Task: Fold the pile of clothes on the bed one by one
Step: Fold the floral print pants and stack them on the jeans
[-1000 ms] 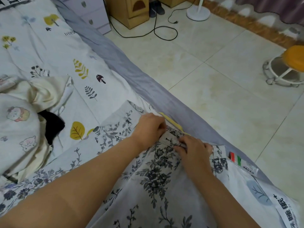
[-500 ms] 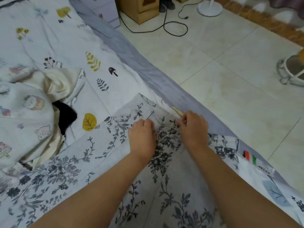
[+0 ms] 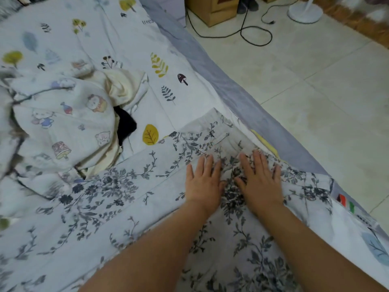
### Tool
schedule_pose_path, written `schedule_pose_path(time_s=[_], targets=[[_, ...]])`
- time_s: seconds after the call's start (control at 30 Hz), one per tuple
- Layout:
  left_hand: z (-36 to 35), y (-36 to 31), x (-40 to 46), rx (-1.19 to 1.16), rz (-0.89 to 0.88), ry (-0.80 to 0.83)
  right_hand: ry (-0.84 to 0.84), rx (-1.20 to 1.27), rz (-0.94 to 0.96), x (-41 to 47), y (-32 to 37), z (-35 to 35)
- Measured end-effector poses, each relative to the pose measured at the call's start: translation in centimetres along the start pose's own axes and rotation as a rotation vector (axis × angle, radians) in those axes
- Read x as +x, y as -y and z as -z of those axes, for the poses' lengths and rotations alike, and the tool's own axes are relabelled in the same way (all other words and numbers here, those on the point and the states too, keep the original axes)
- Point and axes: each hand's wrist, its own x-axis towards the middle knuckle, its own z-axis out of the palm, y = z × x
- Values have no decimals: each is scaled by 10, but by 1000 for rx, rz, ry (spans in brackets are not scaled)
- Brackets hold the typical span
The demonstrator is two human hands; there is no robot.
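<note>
A white garment with a grey-blue flower print (image 3: 117, 199) lies spread flat on the bed near its right edge. My left hand (image 3: 203, 182) and my right hand (image 3: 260, 179) lie side by side on it, palms down and fingers straight, pressing the cloth near its far end. To the left sits a rumpled pile of clothes (image 3: 69, 125): a cream cartoon-print piece on top, with a black item (image 3: 125, 124) showing under it.
The bed sheet (image 3: 117, 49) is white with leaf and mushroom prints and has a grey border along the right edge (image 3: 221, 81). Beyond it is tiled floor (image 3: 305, 91) with a black cable (image 3: 252, 35), a fan base (image 3: 305, 12) and a wooden cabinet (image 3: 212, 11).
Both hands were pinching the garment's far edge with curled fingers. They have let go and now lie flat on the cloth, a little nearer to me.
</note>
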Motion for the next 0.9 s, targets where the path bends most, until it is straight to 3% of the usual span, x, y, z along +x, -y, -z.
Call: schedule_pose_path(time_s=[0.17,0.3,0.43,0.63,0.8,0.9], targets=[[22,17,-51,-130,31,-162,-96,188,-65,-25,33,33],[29,58,-107,-166,42,-113,-117,359,131,-63,88,47],[23,110,-167,-170,107,-81,-81,308,360,-107,151,44],[-7,207,-270,-109,305,-8,-12,164,550,-167,242,11],[-47,284,-357,-89,559,-1,51,89,615,-214,311,-11],[-64,328,-400,-130,675,-112,111,36,612,-234,347,-18]])
